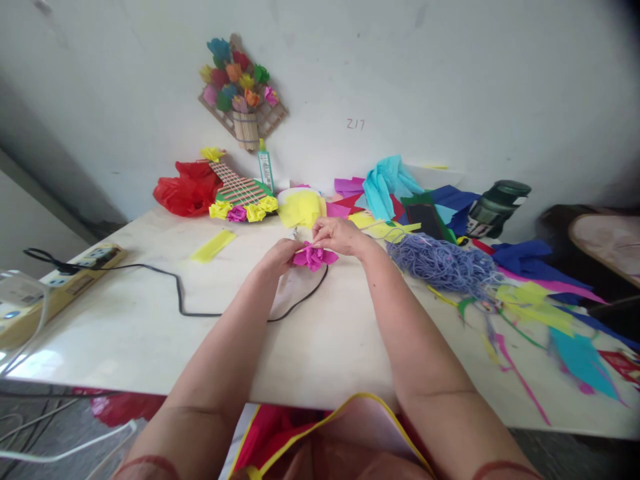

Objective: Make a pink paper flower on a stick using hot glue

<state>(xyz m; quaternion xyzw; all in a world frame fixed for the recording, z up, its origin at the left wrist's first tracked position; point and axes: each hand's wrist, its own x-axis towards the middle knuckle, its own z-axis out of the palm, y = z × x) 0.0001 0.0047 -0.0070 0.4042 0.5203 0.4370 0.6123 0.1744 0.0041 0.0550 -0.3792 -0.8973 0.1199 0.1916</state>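
Above the middle of the white table, a magenta crepe-paper flower is held between both hands. My left hand is closed on its left side, fingers partly hidden. My right hand pinches at the flower's upper edge, where a thin pale strip lies across the petals; whether strip or stick, I cannot tell. Just behind the fingers shows a small metallic tip, its body hidden. A black cord loops below the flower. Farther back stands a guitar-shaped craft trimmed with yellow and magenta paper flowers.
On the left edge sits a power strip with plugs. A yellow paper strip lies nearby. To the right are tangled blue-grey string, paper scraps and a dark green bottle. A flower-basket craft hangs on the wall.
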